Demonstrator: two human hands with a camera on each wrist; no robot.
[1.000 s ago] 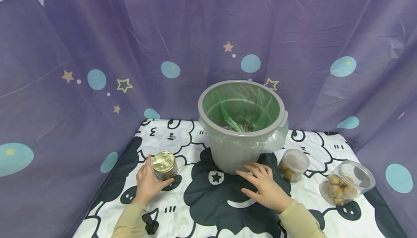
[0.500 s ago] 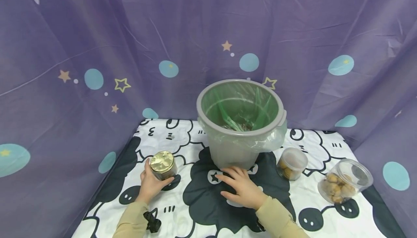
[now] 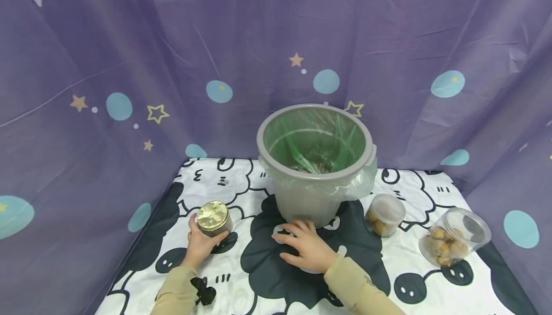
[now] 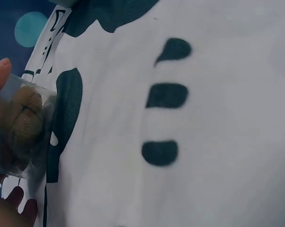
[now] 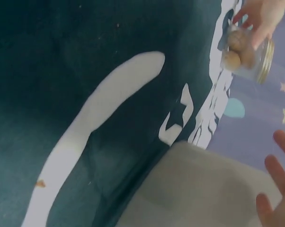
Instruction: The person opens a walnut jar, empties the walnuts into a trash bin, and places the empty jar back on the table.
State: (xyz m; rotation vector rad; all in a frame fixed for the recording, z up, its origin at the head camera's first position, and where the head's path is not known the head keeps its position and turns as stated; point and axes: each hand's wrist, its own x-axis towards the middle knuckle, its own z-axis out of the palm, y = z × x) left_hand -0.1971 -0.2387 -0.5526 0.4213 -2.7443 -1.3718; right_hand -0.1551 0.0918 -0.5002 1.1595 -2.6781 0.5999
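Observation:
On the left of the cloth, my left hand point(image 3: 200, 247) holds a clear jar point(image 3: 212, 215) by its sides, thumb and fingers curled round it. Its gold lid is on, and round brown walnut-like pieces point(image 4: 26, 113) show through the wall in the left wrist view. The jar stands upright. My right hand point(image 3: 307, 250) is spread low in front of the grey bin point(image 3: 297, 202), fingertips right at its base, holding nothing. A clear bag lines the bin, with green strips point(image 3: 308, 164) inside.
Two clear jars with brown round pieces are on the right: a small upright one point(image 3: 385, 214) and a larger one point(image 3: 454, 237) farther right. A patterned black-and-white cloth point(image 3: 235, 296) covers the table, and a purple curtain point(image 3: 250, 27) hangs behind it.
My right hand has moved left along the front of the bin's base. The left hand stays round the gold-lidded jar. The head view has shifted slightly.

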